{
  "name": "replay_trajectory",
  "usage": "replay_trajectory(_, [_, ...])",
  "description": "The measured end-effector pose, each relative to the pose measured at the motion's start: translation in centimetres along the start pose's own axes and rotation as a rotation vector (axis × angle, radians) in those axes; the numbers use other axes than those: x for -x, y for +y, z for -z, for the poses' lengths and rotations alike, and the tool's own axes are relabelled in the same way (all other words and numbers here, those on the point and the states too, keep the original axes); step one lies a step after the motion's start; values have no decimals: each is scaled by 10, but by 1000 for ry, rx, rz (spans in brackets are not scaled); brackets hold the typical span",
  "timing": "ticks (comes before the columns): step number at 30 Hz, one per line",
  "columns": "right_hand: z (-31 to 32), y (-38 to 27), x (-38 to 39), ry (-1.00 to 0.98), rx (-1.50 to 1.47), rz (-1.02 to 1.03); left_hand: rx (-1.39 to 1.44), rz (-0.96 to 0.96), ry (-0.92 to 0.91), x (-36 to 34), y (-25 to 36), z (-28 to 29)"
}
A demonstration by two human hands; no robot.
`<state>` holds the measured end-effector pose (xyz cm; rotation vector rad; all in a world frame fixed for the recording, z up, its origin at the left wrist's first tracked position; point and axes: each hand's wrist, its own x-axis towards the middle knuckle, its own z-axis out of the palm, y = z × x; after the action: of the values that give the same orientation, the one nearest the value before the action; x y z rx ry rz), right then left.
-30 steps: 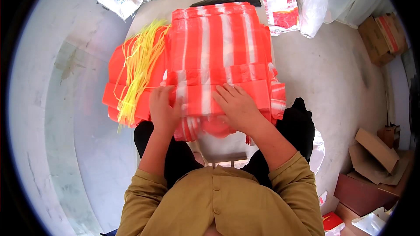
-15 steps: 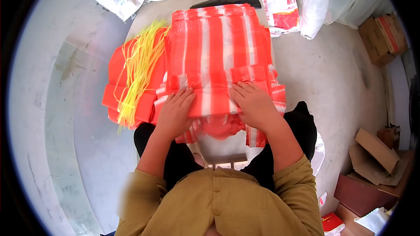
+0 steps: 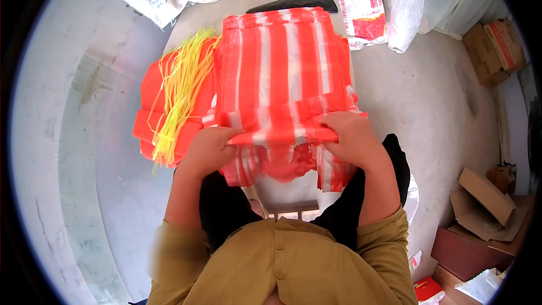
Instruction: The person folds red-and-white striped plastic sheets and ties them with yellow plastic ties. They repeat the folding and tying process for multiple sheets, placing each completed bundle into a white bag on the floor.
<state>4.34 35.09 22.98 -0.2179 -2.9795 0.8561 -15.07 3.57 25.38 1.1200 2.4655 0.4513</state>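
Note:
A stack of red-and-white striped plastic bags (image 3: pixel 279 62) lies in front of me, with its handle ends hanging over the near edge. Across the near part of the top bag runs a folded band. My left hand (image 3: pixel 210 148) grips the left end of that fold, thumb and fingers closed on the plastic. At the right end, my right hand (image 3: pixel 351 138) pinches the same fold. Left of the stack, a bundle of thin yellow strips (image 3: pixel 179 96) rests on folded red plastic (image 3: pixel 148 93).
The stack lies on a pale surface (image 3: pixel 195 17), a black plastic bag (image 3: pixel 293 2) behind it. White printed sacks (image 3: pixel 361 8) stand at the back. Cardboard boxes (image 3: pixel 490 206) lie on the floor at the right, with more cartons (image 3: pixel 494 51) at the far right.
Both hands were lying flat on the folded band. They have moved apart and slightly toward me, and now grip the fold's two ends, its near edge raised.

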Motion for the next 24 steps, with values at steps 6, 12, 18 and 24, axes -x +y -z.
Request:
replay_trajectory(6, [-9, -2, -24, 568, -94, -78, -148, 53, 485, -20, -6, 2])
replay_trajectory(12, [-38, 2, -44, 430, 57, 414, -317, -324, 486, -35, 25, -40])
replay_trajectory(18, [-63, -7, -56, 410, 201, 402, -414, -343, 459, -55, 29, -73])
replay_trajectory(24, [-65, 2, -64, 447, 246, 361, -399, -330, 525, -66, 11, -71])
